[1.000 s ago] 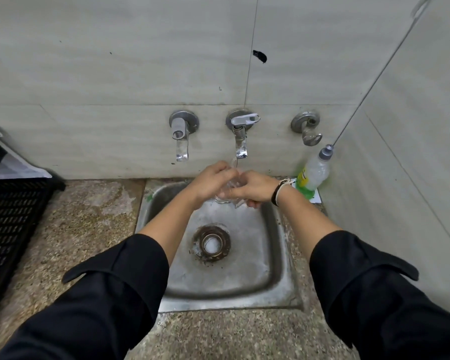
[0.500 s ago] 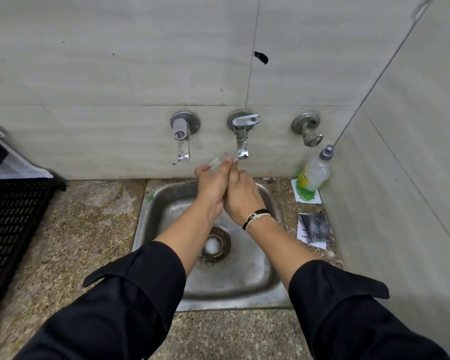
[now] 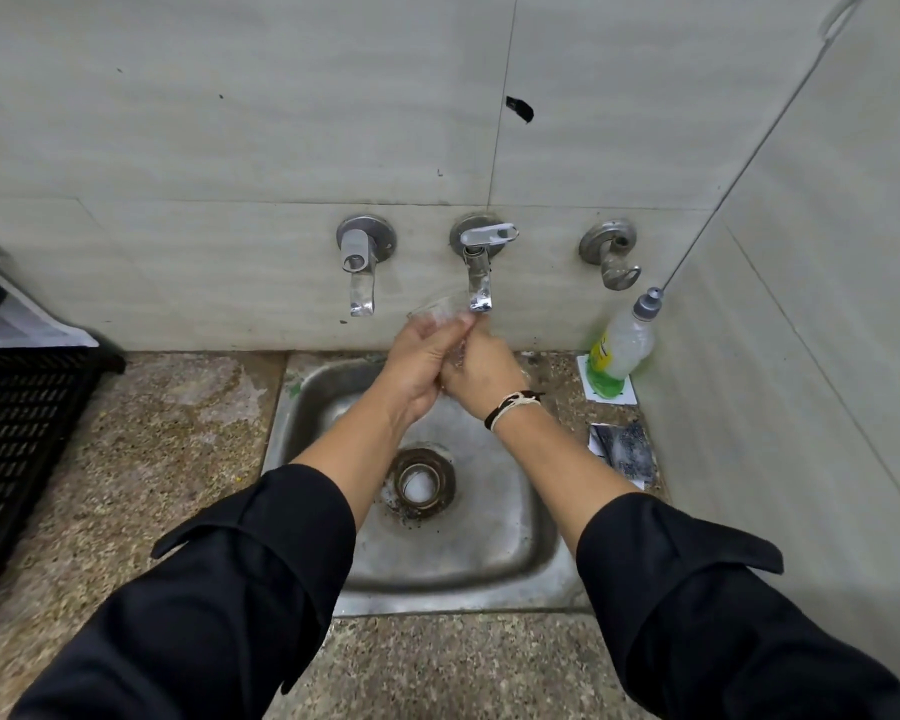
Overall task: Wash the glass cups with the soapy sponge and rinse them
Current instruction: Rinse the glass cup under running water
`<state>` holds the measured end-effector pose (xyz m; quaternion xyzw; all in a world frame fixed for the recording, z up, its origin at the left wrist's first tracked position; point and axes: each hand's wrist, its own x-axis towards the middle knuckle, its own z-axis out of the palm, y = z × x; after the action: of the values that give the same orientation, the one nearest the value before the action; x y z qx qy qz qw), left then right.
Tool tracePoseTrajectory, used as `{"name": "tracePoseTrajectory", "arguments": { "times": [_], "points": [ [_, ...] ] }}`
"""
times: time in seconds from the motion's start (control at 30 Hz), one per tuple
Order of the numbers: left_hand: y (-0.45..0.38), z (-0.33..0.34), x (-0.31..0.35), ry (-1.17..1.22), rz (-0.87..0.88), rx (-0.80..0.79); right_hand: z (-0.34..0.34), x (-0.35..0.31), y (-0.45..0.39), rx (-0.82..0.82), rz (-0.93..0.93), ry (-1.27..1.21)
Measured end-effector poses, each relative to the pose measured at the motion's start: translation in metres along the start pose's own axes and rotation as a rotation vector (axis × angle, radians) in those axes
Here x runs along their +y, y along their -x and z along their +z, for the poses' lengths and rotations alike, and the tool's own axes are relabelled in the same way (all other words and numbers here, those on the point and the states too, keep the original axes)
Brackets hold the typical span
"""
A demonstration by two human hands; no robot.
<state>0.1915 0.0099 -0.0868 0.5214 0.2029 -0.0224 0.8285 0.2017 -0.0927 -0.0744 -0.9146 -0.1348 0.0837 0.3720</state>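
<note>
Seen from the head camera, both hands meet over the steel sink (image 3: 489, 558), just under the middle tap (image 3: 479, 283). The left hand (image 3: 419, 363) curls around a clear glass cup (image 3: 437, 315), tilted, its rim poking out above the fingers; the right hand (image 3: 481, 374) presses against it from the other side — whether its fingers grip the cup I cannot tell. The sink basin holds only its drain (image 3: 421, 483). A soap bottle (image 3: 622, 345) — green liquid low inside — leans in the corner, a dark sponge (image 3: 624, 452) nearby on the counter.
</note>
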Motion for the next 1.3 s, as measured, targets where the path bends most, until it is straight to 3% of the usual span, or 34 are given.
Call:
{"name": "tracePoseTrajectory", "arguments": {
  "times": [0.17,0.27,0.47,0.57,0.7,0.8,0.9,1.03,1.1,1.23,1.3],
  "points": [
    [-0.003,0.002,0.003,-0.072,0.019,0.099,0.015,-0.004,0.001,-0.074,-0.077,0.134],
    [-0.002,0.006,-0.003,0.111,-0.062,0.08,0.013,0.002,0.001,-0.057,-0.156,0.294],
    [-0.012,0.0,-0.006,0.415,-0.121,0.149,0.007,0.01,0.009,0.128,-0.252,0.063],
    [-0.01,-0.001,-0.006,0.469,-0.183,0.06,-0.004,0.014,0.002,0.209,-0.23,-0.01],
    [-0.01,-0.001,-0.003,0.499,-0.205,-0.02,-0.006,0.014,-0.001,0.197,-0.251,-0.057],
    [-0.012,-0.001,-0.006,0.471,-0.162,-0.064,-0.005,0.017,0.0,0.152,-0.101,-0.231],
    [-0.015,-0.015,-0.012,0.32,-0.083,-0.082,-0.016,0.022,-0.005,-0.049,0.032,-0.398],
    [-0.003,-0.024,-0.015,-0.22,0.072,0.027,-0.035,0.026,-0.005,-0.032,-0.245,-0.004],
    [-0.004,-0.026,-0.023,-0.384,0.131,-0.011,-0.036,0.019,-0.006,-0.145,-0.354,0.2],
    [-0.012,-0.041,-0.022,-0.545,0.252,-0.078,-0.048,0.015,-0.003,-0.466,-0.33,0.206],
    [-0.014,-0.037,-0.017,-0.635,0.293,-0.111,-0.054,0.014,-0.007,-0.482,-0.331,0.278]
  ]
}}
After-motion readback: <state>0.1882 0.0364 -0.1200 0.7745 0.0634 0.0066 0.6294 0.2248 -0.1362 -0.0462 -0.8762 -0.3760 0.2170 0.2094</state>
